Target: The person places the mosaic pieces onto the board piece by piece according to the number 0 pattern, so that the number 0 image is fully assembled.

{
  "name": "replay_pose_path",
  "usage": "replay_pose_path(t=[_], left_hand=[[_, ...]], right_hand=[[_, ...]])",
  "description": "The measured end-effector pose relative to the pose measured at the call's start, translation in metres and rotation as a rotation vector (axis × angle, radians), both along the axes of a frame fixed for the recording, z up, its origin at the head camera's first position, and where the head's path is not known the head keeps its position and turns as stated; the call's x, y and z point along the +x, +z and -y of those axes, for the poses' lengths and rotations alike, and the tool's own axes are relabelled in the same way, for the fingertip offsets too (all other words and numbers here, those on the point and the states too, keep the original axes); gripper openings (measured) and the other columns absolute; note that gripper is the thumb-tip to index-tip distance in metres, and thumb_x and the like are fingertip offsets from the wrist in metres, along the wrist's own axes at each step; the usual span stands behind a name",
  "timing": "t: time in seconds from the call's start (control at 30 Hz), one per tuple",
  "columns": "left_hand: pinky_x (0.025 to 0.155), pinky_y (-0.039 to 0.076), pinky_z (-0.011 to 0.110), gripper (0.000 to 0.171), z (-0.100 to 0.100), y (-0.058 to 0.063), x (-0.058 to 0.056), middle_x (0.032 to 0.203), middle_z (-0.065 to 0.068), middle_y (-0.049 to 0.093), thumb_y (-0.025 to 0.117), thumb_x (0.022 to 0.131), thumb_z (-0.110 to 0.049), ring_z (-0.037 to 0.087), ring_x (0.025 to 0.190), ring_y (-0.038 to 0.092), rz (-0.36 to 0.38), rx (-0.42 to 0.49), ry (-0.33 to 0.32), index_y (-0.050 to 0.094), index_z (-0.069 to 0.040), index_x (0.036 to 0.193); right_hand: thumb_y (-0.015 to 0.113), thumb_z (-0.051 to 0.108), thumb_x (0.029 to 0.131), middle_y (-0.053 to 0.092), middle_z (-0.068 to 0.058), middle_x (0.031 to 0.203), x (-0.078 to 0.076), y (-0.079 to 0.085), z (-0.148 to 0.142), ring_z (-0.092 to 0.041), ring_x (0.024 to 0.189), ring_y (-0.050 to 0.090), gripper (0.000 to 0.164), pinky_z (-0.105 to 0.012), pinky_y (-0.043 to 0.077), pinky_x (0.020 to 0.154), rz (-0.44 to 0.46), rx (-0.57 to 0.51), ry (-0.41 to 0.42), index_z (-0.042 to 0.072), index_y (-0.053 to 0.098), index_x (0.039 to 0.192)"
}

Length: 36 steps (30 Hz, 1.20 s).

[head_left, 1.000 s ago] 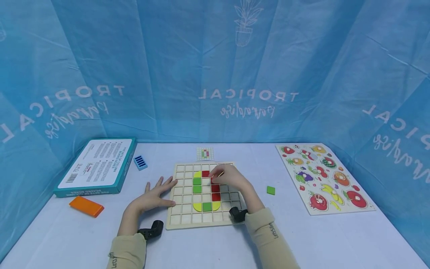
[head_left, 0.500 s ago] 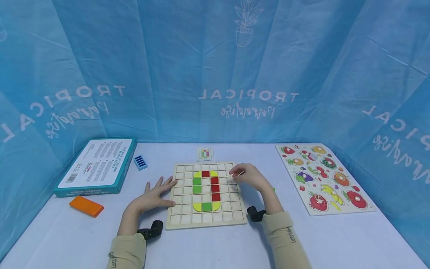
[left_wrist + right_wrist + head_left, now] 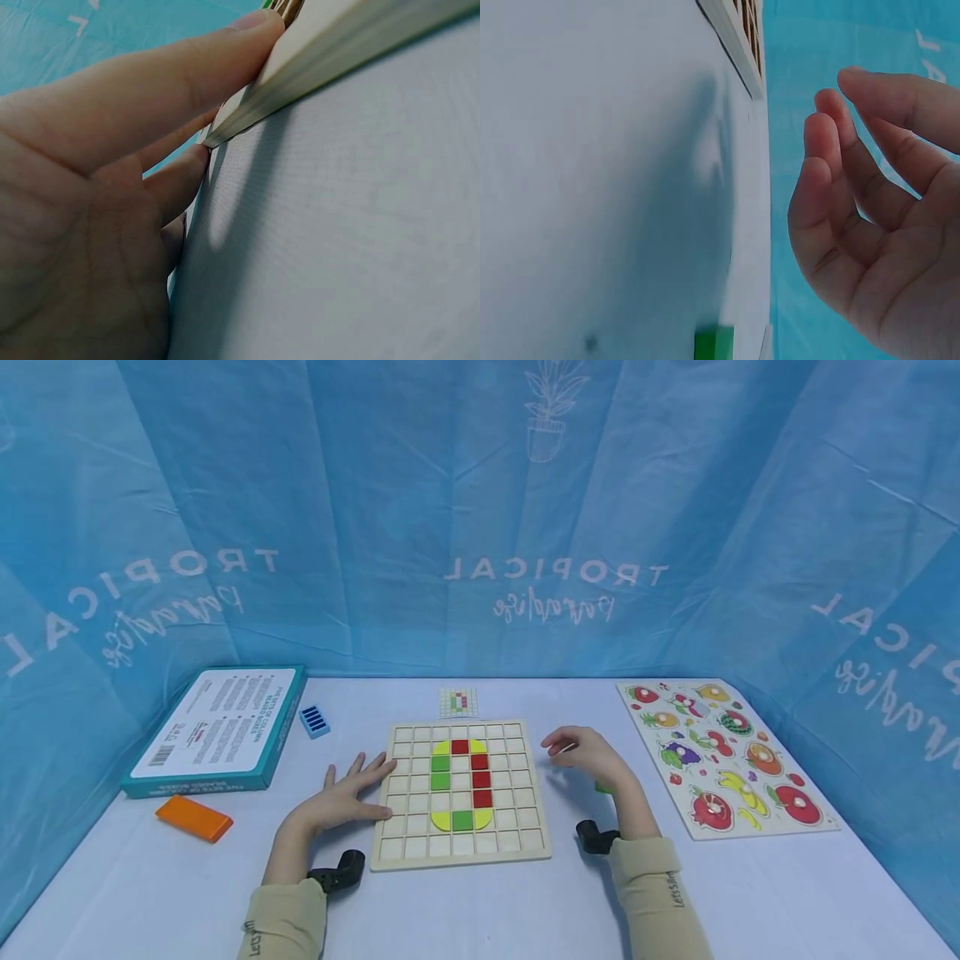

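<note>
A pale wooden grid board (image 3: 510, 843) lies in the middle of the table in the head view. Red, green and yellow tiles sit in its cells as a broken ring, among them a red tile (image 3: 482, 780), a green tile (image 3: 440, 781) and a yellow quarter-round tile (image 3: 441, 821). My left hand (image 3: 341, 802) rests with spread fingers on the board's left edge; its thumb touches the rim in the left wrist view. Right of the board my right hand (image 3: 596, 760) hovers above the table, fingers loosely bent and holding nothing. Beneath its wrist a loose green tile (image 3: 714, 343) is partly hidden in the head view.
A small pattern card (image 3: 458, 702) lies behind the board. At left are a teal-edged box (image 3: 217, 727), a blue slotted piece (image 3: 314, 722) and an orange block (image 3: 194, 819). A fruit puzzle board (image 3: 731, 818) lies at right. Blue cloth (image 3: 405, 527) hangs behind the table.
My right hand has let go of a yellow tile at the ring's upper right corner and moved right, off the board. My left hand has stayed in place.
</note>
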<state>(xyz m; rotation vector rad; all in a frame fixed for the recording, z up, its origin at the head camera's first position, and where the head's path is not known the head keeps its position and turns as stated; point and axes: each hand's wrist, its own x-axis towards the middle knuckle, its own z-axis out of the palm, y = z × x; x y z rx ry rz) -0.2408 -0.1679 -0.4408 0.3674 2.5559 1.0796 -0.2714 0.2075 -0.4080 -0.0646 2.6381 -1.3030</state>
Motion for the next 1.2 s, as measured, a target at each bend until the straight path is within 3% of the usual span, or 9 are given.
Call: replay_pose_path(t=[0.6, 0.93, 1.2], left_hand=[[0.103, -0.023, 0.059, 0.091, 0.001, -0.004, -0.002, 0.153, 0.016, 0.011, 0.073, 0.071, -0.038, 0.038, 0.139, -0.010, -0.018, 0.003, -0.007, 0.029, -0.009, 0.145], [0.103, -0.024, 0.058, 0.091, 0.001, -0.003, -0.001, 0.153, 0.016, 0.011, 0.073, 0.070, -0.037, 0.038, 0.140, -0.011, -0.006, 0.010, -0.002, 0.029, -0.009, 0.145], [0.103, -0.023, 0.059, 0.091, 0.001, -0.003, -0.001, 0.153, 0.017, 0.011, 0.073, 0.071, -0.037, 0.039, 0.139, -0.010, -0.012, -0.001, -0.003, 0.029, -0.009, 0.145]], right_hand=[[0.063, 0.006, 0.082, 0.061, -0.011, 0.100, 0.007, -0.009, -0.055, -0.021, 0.086, 0.053, 0.026, -0.032, 0.046, 0.075, 0.045, -0.014, -0.019, 0.001, 0.061, 0.107], [0.065, -0.008, 0.070, 0.056, -0.015, 0.098, 0.012, -0.008, -0.067, -0.022, 0.084, 0.049, 0.038, -0.028, 0.044, 0.069, 0.093, -0.039, 0.074, -0.004, 0.060, 0.107], [0.063, -0.013, 0.066, 0.056, -0.011, 0.095, 0.013, -0.010, -0.065, -0.022, 0.083, 0.049, 0.042, -0.028, 0.043, 0.068, 0.119, -0.003, 0.059, 0.000, 0.061, 0.106]])
